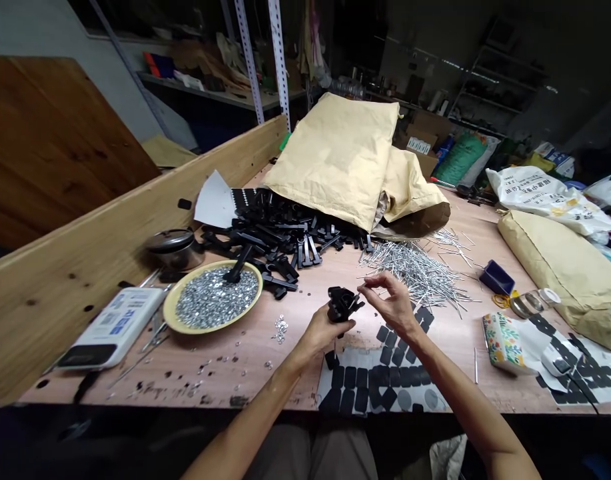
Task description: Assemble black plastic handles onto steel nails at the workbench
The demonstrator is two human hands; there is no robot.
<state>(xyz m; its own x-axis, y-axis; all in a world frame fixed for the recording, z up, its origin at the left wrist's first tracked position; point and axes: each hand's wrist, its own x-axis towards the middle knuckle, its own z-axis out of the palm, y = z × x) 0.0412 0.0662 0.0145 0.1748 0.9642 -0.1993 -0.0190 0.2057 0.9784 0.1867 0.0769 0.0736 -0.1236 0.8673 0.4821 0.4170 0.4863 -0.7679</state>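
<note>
My left hand [318,333] is wrapped round a black plastic part [341,303], held upright above the table; a short bit of metal shows at its right side. Close by on the right, my right hand [394,305] has thumb and fingertips pinched together, and what they hold is too small to make out. Below both hands lies a white sheet with rows of black rounded pads [355,379]. Behind my right hand is a heap of thin metal rods [418,270]. Several small washers [280,329] lie on the table left of my left hand.
At left stands a yellow bowl [168,313] of washers, beside a white box-shaped device [112,327] and a lidded metal pot [172,248]. Black plastic parts [285,243] are piled under a large paper sack [335,157]. A blue tray [498,277] and patterned box [502,340] sit at right.
</note>
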